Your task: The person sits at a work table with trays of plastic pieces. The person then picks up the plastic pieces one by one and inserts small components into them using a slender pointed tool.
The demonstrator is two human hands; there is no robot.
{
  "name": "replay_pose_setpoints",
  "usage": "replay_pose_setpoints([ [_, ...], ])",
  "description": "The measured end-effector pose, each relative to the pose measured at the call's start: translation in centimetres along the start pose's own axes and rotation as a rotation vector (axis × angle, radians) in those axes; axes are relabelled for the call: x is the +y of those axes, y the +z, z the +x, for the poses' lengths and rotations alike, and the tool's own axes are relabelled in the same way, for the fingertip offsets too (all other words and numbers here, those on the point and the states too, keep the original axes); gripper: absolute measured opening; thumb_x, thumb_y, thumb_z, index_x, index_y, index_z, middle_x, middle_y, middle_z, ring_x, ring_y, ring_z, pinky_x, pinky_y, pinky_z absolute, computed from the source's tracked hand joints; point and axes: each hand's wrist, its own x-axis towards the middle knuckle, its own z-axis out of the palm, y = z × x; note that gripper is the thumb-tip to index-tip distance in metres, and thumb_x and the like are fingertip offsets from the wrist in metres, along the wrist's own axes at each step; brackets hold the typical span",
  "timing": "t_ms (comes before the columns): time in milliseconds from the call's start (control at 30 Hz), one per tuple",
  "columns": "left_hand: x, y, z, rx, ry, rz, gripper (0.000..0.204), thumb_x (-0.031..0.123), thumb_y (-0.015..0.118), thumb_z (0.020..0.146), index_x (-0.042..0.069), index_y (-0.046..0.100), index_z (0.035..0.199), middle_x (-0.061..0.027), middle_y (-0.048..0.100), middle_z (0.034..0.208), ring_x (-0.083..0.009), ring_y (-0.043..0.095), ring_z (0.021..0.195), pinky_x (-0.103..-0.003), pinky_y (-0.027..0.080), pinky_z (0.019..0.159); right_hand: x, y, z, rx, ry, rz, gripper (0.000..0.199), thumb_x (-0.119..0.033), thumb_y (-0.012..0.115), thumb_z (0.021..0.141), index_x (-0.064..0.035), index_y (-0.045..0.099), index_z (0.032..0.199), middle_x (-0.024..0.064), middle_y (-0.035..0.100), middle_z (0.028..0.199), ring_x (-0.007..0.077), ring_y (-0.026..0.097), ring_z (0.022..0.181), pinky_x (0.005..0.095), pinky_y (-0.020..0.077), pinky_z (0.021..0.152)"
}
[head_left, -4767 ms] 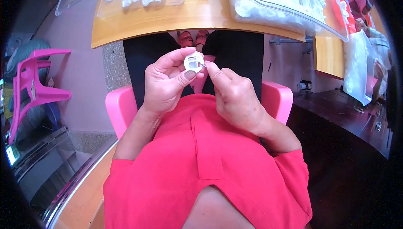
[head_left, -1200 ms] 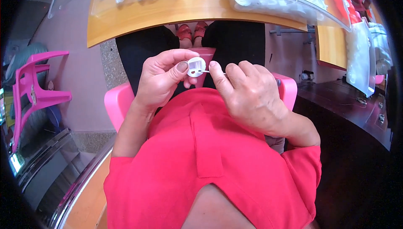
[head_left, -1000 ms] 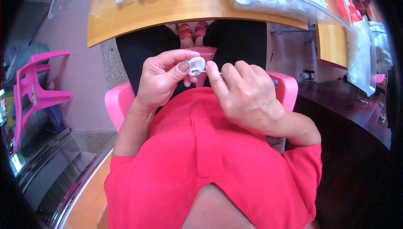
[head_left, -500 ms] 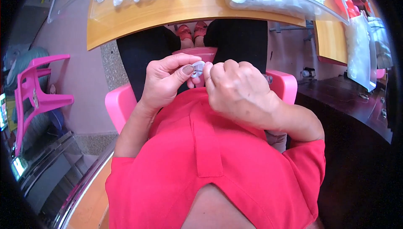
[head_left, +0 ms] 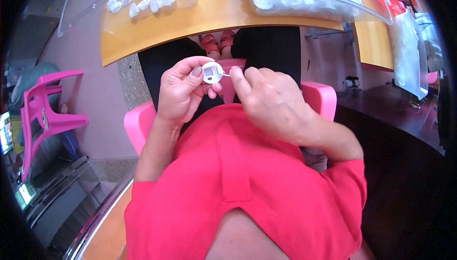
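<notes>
My left hand (head_left: pixel 177 95) pinches a small round white plastic part (head_left: pixel 206 75) by its edge, thumb on the near side. A window-like cutout and a small dark spot show on its face. My right hand (head_left: pixel 276 100) is closed on a thin pale rod-like tool (head_left: pixel 225 75); its tip reaches the part's right side, and the rest is hidden in the fingers. Both hands hover above my lap, in front of the wooden table (head_left: pixel 214 18). A pink container (head_left: pixel 233 63) shows below and behind them, between my knees.
On the table, a clear tray (head_left: pixel 304 11) is heaped with white plastic pieces. Several similar pieces (head_left: pixel 154 3) lie in another clear tray at the left. A pink chair (head_left: pixel 52 117) stands at far left. Pink armrests (head_left: pixel 319 100) flank me. A bag of white pieces (head_left: pixel 408 57) hangs at right.
My left hand has turned the round part so its flat face shows, and shifted it slightly left. The right hand has drawn a little away, revealing the thin tool.
</notes>
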Motion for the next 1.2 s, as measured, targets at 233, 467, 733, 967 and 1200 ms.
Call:
replay_pose_setpoints([
  [233,0.5,1.6,0.5,-0.013,0.102,-0.010,0.024,0.008,0.047,0.096,-0.007,0.052,0.114,-0.0215,0.062,0.104,-0.0253,0.065,0.084,-0.034,0.055,0.071,-0.8,-0.3,-0.3,0.090,0.081,-0.038,0.039,-0.005,0.059,0.073,0.0090,0.058,0.110,0.0091,0.052,0.070,0.0205,0.058,0.063,0.0308,0.0487,0.049],
  [467,0.2,3.2,0.4,0.019,0.183,0.096,0.024,0.003,0.050,0.094,-0.007,0.053,0.115,-0.0196,0.062,0.106,-0.0234,0.064,0.087,-0.034,0.054,0.075,-0.6,-0.5,-0.2,0.030,0.163,-0.030,0.037,-0.006,0.059,0.076,0.0094,0.056,0.110,0.0097,0.053,0.070,0.0207,0.060,0.063,0.0309,0.0500,0.049],
  [733,1.5,2.8,0.1,0.019,0.235,0.111,0.025,0.004,0.051,0.093,-0.008,0.054,0.115,-0.0192,0.062,0.106,-0.0228,0.064,0.088,-0.035,0.054,0.077,-0.4,-1.6,1.6,0.002,0.107,0.061,0.021,-0.009,0.059,0.079,0.0035,0.056,0.095,0.0093,0.054,0.070,0.0215,0.061,0.063,0.0317,0.0493,0.048],
  [967,3.4,3.4,0.1,-0.024,0.229,0.044,0.025,0.006,0.052,0.094,-0.008,0.054,0.114,-0.0190,0.063,0.103,-0.0229,0.065,0.086,-0.034,0.055,0.074,-1.9,-2.9,2.2,0.068,0.058,-0.136,0.020,-0.010,0.059,0.079,0.0035,0.057,0.094,0.0072,0.052,0.068,0.0181,0.057,0.058,0.0287,0.0467,0.045],
  [1200,8.7,7.3,0.1,0.167,0.476,0.616,0.022,0.003,0.058,0.091,-0.004,0.058,0.112,-0.0108,0.065,0.098,-0.0147,0.063,0.081,-0.027,0.053,0.071,-0.7,-7.4,2.1,0.275,0.170,0.057,0.039,0.003,0.055,0.072,0.0053,0.055,0.111,0.0116,0.053,0.071,0.0272,0.057,0.061,0.0367,0.0474,0.051],
])
